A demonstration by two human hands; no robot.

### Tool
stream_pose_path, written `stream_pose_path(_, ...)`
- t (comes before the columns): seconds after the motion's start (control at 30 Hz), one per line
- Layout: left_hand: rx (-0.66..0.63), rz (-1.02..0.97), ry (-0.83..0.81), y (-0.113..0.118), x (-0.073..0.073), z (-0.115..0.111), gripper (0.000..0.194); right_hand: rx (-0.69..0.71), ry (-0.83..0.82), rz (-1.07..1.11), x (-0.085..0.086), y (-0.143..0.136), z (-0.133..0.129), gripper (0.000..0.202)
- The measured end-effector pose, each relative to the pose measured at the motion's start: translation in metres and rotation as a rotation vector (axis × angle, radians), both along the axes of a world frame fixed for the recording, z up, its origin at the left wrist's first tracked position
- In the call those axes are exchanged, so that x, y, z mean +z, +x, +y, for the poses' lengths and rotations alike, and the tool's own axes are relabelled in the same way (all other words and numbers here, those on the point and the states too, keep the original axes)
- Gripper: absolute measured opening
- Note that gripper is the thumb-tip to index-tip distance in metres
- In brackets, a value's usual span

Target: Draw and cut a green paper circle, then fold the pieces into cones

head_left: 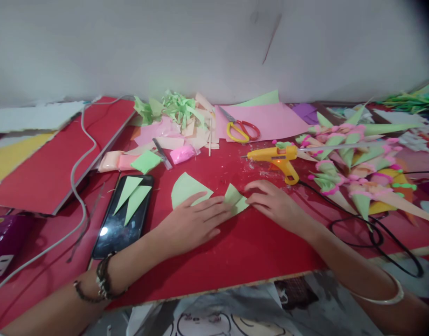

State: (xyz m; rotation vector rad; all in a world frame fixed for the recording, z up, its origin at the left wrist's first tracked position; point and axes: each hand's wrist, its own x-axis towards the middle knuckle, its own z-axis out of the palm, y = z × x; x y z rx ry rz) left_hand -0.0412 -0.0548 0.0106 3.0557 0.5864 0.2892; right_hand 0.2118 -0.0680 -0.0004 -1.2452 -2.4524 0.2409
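Note:
My left hand (pixel 197 218) lies flat with fingers stretched over light green paper on the red tabletop. Under its fingertips is a small folded piece of green paper (pixel 236 199). A rounded green paper wedge (pixel 185 187) lies beside it, partly covered by the same hand. At the right edge of the folded piece, my right hand (pixel 278 205) touches the paper with curved, parted fingertips; its thumb is hidden. Left of my hands, two narrow green paper triangles (pixel 136 199) rest on a dark phone (pixel 111 235).
Behind my right hand stands a yellow glue gun (pixel 278 157) with a black cord. Scissors (pixel 242 130) lie on pink paper (pixel 277 122). Finished paper cones (pixel 347 149) with pink trim pile up at right. A cutter (pixel 162 153) and paper scraps (pixel 181 109) sit at the back.

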Motion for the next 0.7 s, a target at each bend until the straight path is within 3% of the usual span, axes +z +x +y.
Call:
stream_pose_path(0.2,0.011,0.156,-0.057,-0.008,-0.006,0.005,0.063,-0.18,0.029,0.046,0.003,0.01,0.005,0.017)
stream_pose_path(0.4,0.025,0.183,-0.091,-0.003,-0.008,0.004,0.073,-0.725,0.266,0.295,0.0,0.038,0.008,0.007)
stream_pose_path(0.47,0.032,0.168,-0.104,0.0,-0.009,0.003,0.076,-0.851,0.318,0.287,-0.005,0.049,0.011,0.016)
stream_pose_path(0.57,0.039,0.14,-0.125,0.002,-0.009,0.004,0.073,-0.878,0.343,0.175,-0.011,0.057,0.018,0.031)
stream_pose_path(0.7,0.053,0.115,-0.148,0.001,-0.007,0.005,0.067,-0.794,0.134,0.036,-0.013,0.053,0.028,0.026)
